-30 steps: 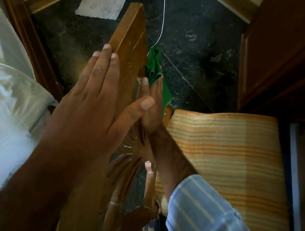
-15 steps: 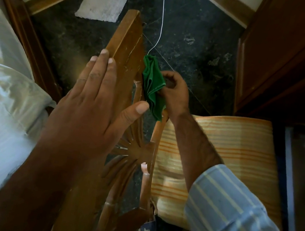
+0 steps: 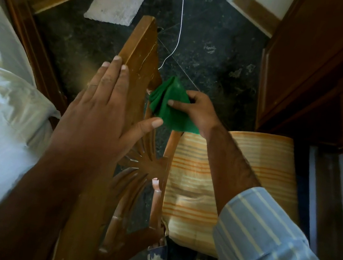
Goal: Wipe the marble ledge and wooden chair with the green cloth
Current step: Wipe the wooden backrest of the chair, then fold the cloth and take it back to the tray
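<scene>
Above a dark, speckled stone floor [image 3: 211, 53], the carved brown wooden chair [image 3: 139, 58] is seen from over its top rail. The left hand [image 3: 98, 119] lies flat on that rail — fingers together and stretched along the wood, thumb spread out to the right, gripping nothing. Just right of the rail, the right hand [image 3: 195, 111] pinches the folded green cloth [image 3: 169, 105] between thumb and fingers; the cloth's left edge sits close against the chair's back, though whether it touches the wood cannot be told. An orange-and-cream striped seat cushion [image 3: 249, 168] lies below the right forearm, whose blue striped sleeve [image 3: 271, 245] is pushed back. A thin white cord [image 3: 180, 20] trails across the floor — a pale rectangular mat [image 3: 115, 6] lies farther off.
</scene>
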The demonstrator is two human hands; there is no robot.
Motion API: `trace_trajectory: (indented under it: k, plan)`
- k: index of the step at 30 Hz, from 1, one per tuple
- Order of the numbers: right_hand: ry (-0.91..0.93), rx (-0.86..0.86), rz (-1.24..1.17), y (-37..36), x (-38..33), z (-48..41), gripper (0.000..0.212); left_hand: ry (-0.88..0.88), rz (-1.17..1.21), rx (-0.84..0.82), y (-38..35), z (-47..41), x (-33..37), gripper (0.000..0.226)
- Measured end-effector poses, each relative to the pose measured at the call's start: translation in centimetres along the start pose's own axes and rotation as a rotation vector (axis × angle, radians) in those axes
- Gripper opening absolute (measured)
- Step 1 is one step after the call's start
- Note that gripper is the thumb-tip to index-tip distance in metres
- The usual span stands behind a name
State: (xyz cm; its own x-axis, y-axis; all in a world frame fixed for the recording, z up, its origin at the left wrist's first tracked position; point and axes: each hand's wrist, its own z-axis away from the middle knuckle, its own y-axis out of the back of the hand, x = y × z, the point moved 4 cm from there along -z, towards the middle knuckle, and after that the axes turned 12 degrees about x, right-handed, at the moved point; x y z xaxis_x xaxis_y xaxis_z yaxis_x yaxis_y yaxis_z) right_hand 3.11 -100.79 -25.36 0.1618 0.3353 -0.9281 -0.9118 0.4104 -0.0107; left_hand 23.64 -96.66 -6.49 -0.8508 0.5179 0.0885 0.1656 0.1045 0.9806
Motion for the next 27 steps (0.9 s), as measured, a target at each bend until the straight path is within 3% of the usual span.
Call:
trace_trajectory:
  k: [6,10,14,18,21,25,27]
  plan:
    - [0.183,-0.222,0.353,2.2,-5.1,5.6,0.023,-0.067,0.199,0.119,0.7,-1.5,3.1,0.109]
    - [0.169,-0.326,0.336,5.0,-9.0,10.0,0.018,0.136,0.491,-0.174,0.2,-3.4,5.7,0.113]
    - [0.041,-0.28,0.295,10.6,-11.5,14.7,0.03,0.115,0.787,-0.348,0.8,-3.8,8.4,0.034]
    - [-0.184,-0.257,0.565,18.1,-11.3,20.4,0.044,0.176,1.104,-0.413,1.2,-2.8,13.5,0.009]
    - [-0.274,-0.064,0.458,24.2,-11.8,25.8,0.042,0.295,1.269,-0.466,1.3,-2.1,17.5,0.008]
    - [-0.262,0.388,0.035,32.1,-12.6,34.5,0.039,0.383,1.457,-0.586,1.8,-0.6,24.2,0.012]
    - [-0.254,0.527,-0.177,34.7,-12.2,38.8,0.036,0.367,1.489,-0.65,2.4,0.7,28.0,0.013]
